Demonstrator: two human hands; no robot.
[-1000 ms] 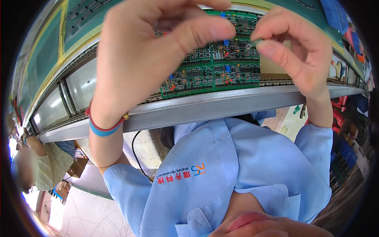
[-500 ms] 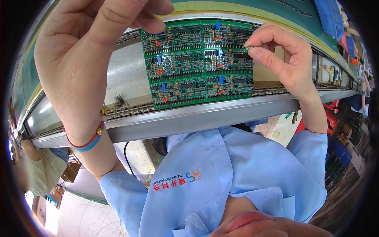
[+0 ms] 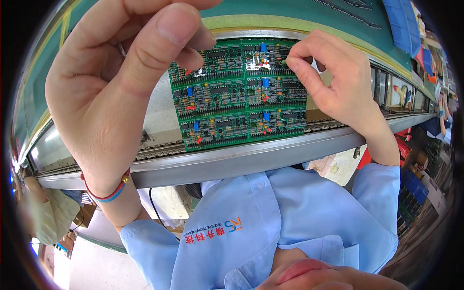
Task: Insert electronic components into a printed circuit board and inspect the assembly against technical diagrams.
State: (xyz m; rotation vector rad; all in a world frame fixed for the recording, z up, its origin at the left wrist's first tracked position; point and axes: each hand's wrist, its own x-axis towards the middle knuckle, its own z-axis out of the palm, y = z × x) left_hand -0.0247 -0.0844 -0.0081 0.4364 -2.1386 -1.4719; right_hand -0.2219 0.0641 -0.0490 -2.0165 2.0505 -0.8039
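A green panel of several joined circuit boards [image 3: 215,101] lies across the conveyor rails, thick with chips, resistors, blue blocks and red parts. My right hand [image 3: 336,79] is at its upper right, thumb and forefinger pinched on a small electronic component [image 3: 285,63]. That part is mostly covered by the fingertips, close over the top right board. My left hand [image 3: 104,92] hovers large above the panel's left side, fingers curled and the thumb near the forefinger. Whatever it holds, if anything, is hidden.
A metal rail [image 3: 232,162] runs along the near side, with a chain [image 3: 162,151] beside it. Beyond the panel is a green work surface [image 3: 270,10] with dark strips of parts [image 3: 353,17] and a blue bin [image 3: 402,24]. Another person's sleeve [image 3: 53,212] shows at far left.
My right hand has moved slightly left, bringing the component to the top right board. The panel sits a little lower in view. My left hand's thumb now shows more fully.
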